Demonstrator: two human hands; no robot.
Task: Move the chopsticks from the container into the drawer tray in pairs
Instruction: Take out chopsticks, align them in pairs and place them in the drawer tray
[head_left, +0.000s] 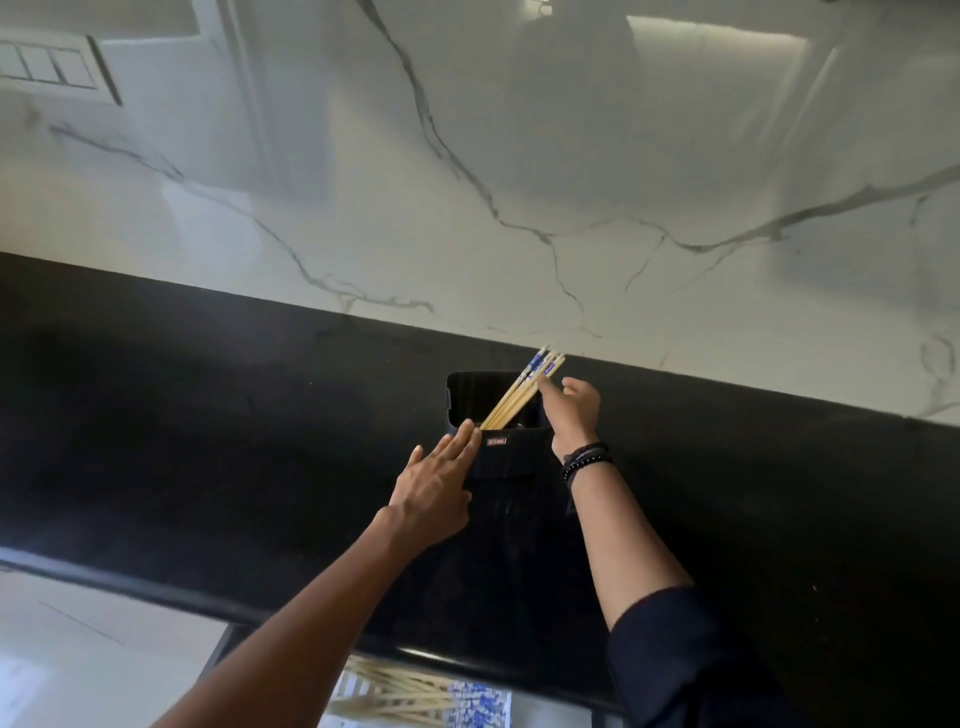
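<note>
A small black container stands on the black countertop, near the white marble wall. It holds a bundle of pale wooden chopsticks that lean up and to the right, and their blue-and-white patterned tops stick out past the rim. The left hand lies with straight fingers flat against the container's left side. The right hand, with dark beaded bracelets at the wrist, reaches to the chopsticks' upper ends; a fingertip meets them, but I cannot tell whether it pinches any. At the bottom edge, below the counter lip, more chopsticks of the same kind lie in the open drawer.
</note>
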